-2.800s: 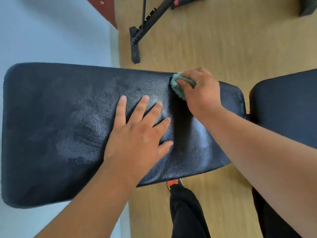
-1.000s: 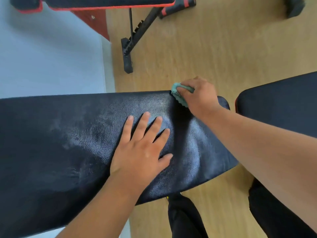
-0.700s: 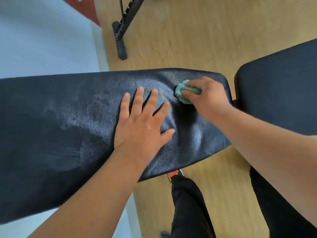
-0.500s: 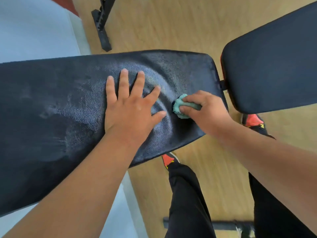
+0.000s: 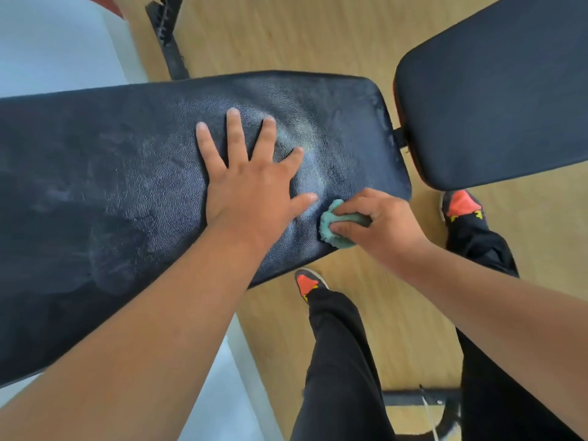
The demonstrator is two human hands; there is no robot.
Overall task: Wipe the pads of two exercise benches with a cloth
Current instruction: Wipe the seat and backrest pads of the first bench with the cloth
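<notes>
Our right hand (image 5: pixel 381 227), grip clenched on cloth (image 5: pixel 334 230), has swept from pad's (image 5: pixel 127 173) far edge to near-right edge. Left hand (image 5: pixel 251 183) flat, bracing. This end nearly done; second pad (image 5: pixel 496 90) pending.

We record a black, fine-grained bench pad (image 5: pixel 127 186) with pale grey smears, and beside it a second pad (image 5: pixel 493 90), plain black with an orange-red edge. We list a teal cloth (image 5: pixel 334 229), a light wood-grain floor (image 5: pixel 286 36), black trousers (image 5: pixel 343 361), and black shoes (image 5: pixel 307 281) with orange-red toes and yellow marks.
</notes>
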